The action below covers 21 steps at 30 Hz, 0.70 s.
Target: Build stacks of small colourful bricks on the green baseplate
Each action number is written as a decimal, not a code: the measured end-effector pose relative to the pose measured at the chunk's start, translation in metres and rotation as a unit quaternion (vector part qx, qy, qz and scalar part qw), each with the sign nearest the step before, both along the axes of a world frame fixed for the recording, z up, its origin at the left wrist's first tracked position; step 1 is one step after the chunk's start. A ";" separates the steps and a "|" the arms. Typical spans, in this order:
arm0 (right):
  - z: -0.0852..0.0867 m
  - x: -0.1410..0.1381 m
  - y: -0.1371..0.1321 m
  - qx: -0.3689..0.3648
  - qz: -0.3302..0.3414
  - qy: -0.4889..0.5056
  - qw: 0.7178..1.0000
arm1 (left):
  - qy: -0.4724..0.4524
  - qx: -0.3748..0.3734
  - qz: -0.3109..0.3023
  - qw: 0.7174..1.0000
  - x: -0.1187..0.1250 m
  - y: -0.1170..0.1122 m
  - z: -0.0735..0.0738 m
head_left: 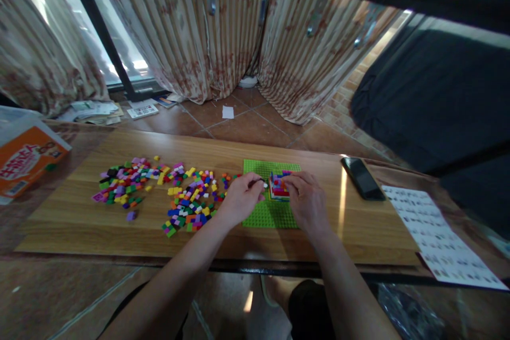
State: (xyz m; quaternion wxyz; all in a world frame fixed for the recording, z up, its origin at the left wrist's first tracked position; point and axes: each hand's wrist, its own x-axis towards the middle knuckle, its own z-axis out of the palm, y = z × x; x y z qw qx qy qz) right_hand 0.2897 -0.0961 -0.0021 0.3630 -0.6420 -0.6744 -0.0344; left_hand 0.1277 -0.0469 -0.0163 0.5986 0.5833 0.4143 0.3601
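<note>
A small multicoloured structure of toy building bricks (pixel 275 187) stands on a green studded baseplate (pixel 271 218). Just left of it is my left hand (pixel 244 196), its thumb and fingers pinched together with small dark and white brick pieces (pixel 264 184) showing at the tips. My right hand (pixel 308 199) has its fingertips closed at the structure's right side, beside an orange spot on top. Whatever those fingers hold is hidden, and they cover part of the structure. Loose bricks (pixel 193 199) in many colours lie to the left of the baseplate.
Another heap of loose bricks (pixel 127 183) spreads over the wooden table (pixel 79 234). A black phone (pixel 363 178) and a printed sheet (pixel 438 234) lie on the right. An orange-labelled plastic box (pixel 30 156) stands at the far left. Curtains (pixel 191 37) hang beyond the table.
</note>
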 end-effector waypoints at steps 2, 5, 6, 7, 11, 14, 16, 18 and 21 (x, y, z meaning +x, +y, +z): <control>0.001 0.001 -0.001 0.004 -0.003 0.031 1.000 | 0.000 0.000 0.004 1.000 -0.001 0.000 0.001; 0.002 0.003 -0.002 -0.001 -0.012 0.055 0.998 | 0.009 -0.001 0.008 1.000 -0.002 0.000 0.003; 0.002 0.003 -0.003 -0.004 -0.017 0.055 0.998 | 0.012 0.000 0.008 1.000 -0.003 0.000 0.004; 0.002 0.004 -0.003 -0.006 -0.020 0.053 0.998 | 0.014 0.000 0.008 1.000 -0.003 0.000 0.004; 0.002 0.007 -0.004 -0.002 -0.017 0.039 0.999 | 0.006 -0.001 0.012 1.000 -0.004 0.000 0.006; 0.001 0.012 -0.004 0.000 -0.020 0.027 0.999 | 0.001 -0.013 0.015 1.000 -0.004 0.000 0.005; 0.002 0.015 -0.005 0.002 -0.019 0.026 0.999 | 0.003 -0.018 0.015 1.000 -0.004 0.001 0.005; 0.002 0.016 -0.005 0.003 -0.009 0.030 1.000 | 0.005 -0.012 0.014 1.000 -0.003 0.001 0.005; 0.001 0.015 -0.005 0.005 0.003 0.027 1.000 | 0.003 -0.004 0.012 1.000 -0.003 0.001 0.004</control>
